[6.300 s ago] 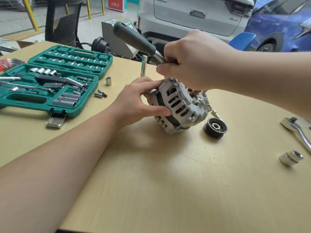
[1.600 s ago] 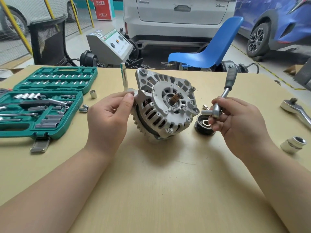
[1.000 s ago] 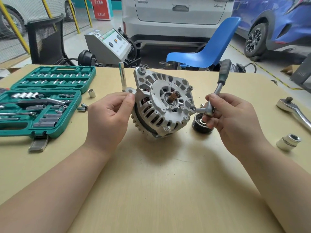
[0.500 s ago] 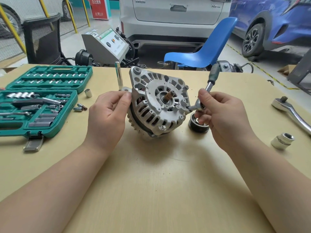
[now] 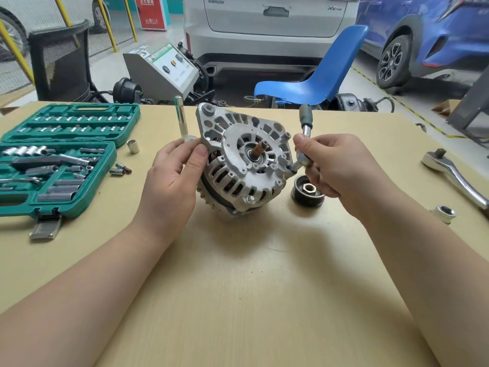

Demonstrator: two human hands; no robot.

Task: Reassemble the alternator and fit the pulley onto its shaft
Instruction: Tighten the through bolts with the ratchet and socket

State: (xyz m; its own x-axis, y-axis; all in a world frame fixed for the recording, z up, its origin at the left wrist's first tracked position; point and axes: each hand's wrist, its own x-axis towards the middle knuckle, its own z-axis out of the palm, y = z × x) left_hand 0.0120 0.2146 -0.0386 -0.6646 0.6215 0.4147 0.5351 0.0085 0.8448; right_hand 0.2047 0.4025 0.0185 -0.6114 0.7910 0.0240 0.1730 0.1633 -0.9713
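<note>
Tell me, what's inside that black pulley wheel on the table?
A brass-coloured nut sits in the middle of the pulley. The right hand, gripping the ratchet, covers the pulley's far right edge, so that part is hidden.

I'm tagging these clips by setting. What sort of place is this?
Most likely a car repair workshop or training garage: parked cars, a white one and a blue one, stand just behind the table, which holds a green socket set and an alternator.

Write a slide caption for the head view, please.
Left hand steadies alternator; right hand holds ratchet at housing bolt; pulley waits on table.
</note>
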